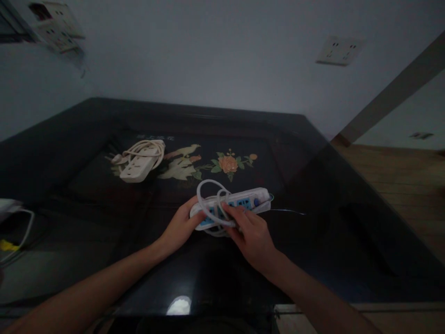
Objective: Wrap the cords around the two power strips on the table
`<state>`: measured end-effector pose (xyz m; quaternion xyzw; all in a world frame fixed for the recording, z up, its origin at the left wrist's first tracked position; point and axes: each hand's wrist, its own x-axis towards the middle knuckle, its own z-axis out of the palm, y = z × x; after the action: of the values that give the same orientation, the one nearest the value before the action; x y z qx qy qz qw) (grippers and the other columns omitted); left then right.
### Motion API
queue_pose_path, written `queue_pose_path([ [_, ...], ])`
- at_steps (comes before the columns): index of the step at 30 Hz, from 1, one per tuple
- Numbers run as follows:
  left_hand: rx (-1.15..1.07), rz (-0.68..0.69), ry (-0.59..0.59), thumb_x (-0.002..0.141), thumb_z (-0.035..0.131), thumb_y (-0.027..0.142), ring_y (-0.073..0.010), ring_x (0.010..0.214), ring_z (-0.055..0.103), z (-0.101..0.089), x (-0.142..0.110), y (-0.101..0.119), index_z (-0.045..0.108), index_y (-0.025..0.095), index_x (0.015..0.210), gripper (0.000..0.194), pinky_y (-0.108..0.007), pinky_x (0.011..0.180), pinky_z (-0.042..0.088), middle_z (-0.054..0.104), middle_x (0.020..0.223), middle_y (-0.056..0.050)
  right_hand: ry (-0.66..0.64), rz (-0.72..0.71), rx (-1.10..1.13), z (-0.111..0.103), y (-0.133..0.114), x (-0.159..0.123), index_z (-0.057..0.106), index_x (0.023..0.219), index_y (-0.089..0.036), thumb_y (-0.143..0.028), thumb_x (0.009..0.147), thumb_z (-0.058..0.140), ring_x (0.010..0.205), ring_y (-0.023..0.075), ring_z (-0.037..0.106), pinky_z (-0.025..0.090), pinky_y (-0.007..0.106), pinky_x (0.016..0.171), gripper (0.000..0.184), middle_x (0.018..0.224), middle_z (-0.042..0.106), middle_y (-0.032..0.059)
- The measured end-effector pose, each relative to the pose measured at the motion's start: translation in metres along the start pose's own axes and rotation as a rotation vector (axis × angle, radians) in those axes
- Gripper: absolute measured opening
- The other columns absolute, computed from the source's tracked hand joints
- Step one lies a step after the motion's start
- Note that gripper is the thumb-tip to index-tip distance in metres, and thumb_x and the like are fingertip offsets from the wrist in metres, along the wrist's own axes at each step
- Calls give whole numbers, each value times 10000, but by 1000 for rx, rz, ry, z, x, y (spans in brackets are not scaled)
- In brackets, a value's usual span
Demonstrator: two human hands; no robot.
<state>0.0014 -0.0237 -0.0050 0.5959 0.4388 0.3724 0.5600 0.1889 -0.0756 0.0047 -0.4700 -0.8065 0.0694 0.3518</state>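
A white power strip with blue sockets is held just above the black table, tilted slightly up to the right. My left hand grips its left end, thumb on top. Pale cord loops around the strip's middle and bulges out above it. My right hand is closed on that cord over the sockets, its fingertips pinching a strand. At the strip's right end a thin wire loop sticks out. Part of the cord is hidden under my right hand.
A second white power strip, wrapped in its own cord, lies at the back left of the black table. At the left edge sit a white device with a cable and a yellow item. Wall sockets are behind.
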Motion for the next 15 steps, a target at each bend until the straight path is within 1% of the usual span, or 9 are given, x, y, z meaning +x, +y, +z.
queue_pose_path([
  [2,-107,-55,37,753,657,431,-160,634,522,2,1,-1,589,174,697,272,-236,588,411,560,631,13,0,-37,-11,-3,-1,1,535,1286,-166,-157,912,456,968,219,660,562,348,833,382,1062,688,122],
  [4,-227,-106,93,745,669,450,-146,628,524,2,2,0,599,162,733,297,-236,589,423,581,665,11,18,-82,-53,-6,-2,2,565,1263,-169,-140,909,459,1040,230,636,555,359,869,370,1116,663,138],
  [6,-346,-135,139,737,682,458,-131,607,524,2,2,2,618,151,782,317,-229,568,428,594,681,11,49,-124,-92,-8,-2,2,609,1207,-174,-125,910,456,1054,232,630,563,364,856,337,1186,629,157],
  [8,-443,-140,177,731,696,446,-116,579,521,-1,4,5,635,143,808,319,-216,535,426,599,674,14,74,-157,-107,-9,-2,2,640,1146,-182,-115,915,450,1021,218,644,578,354,815,306,1255,592,170],
  [10,-525,-136,217,735,702,408,-114,585,543,-5,7,6,648,138,823,289,-205,518,433,614,683,9,97,-193,-109,-10,-2,3,657,1088,-181,-102,914,451,995,208,657,583,346,787,281,1270,588,172],
  [12,-597,-147,267,764,684,367,-119,603,578,-11,12,5,658,138,845,245,-199,517,448,634,698,-1,114,-226,-98,-10,-3,5,665,1035,-165,-106,914,466,960,211,669,585,338,759,240,1163,651,164],
  [14,-662,-177,322,811,646,331,-120,606,606,-17,18,2,661,145,889,203,-201,524,468,660,730,-12,97,-223,-54,-11,-5,7,667,975,-154,-134,921,477,840,194,685,583,302,683,198,950,710,123],
  [15,-693,-194,346,837,619,316,-121,609,619,-20,21,1,658,150,912,186,-204,529,478,673,756,-19,73,-212,-22,-13,-6,7,665,947,-151,-154,927,476,756,179,680,573,280,631,190,845,709,97],
])
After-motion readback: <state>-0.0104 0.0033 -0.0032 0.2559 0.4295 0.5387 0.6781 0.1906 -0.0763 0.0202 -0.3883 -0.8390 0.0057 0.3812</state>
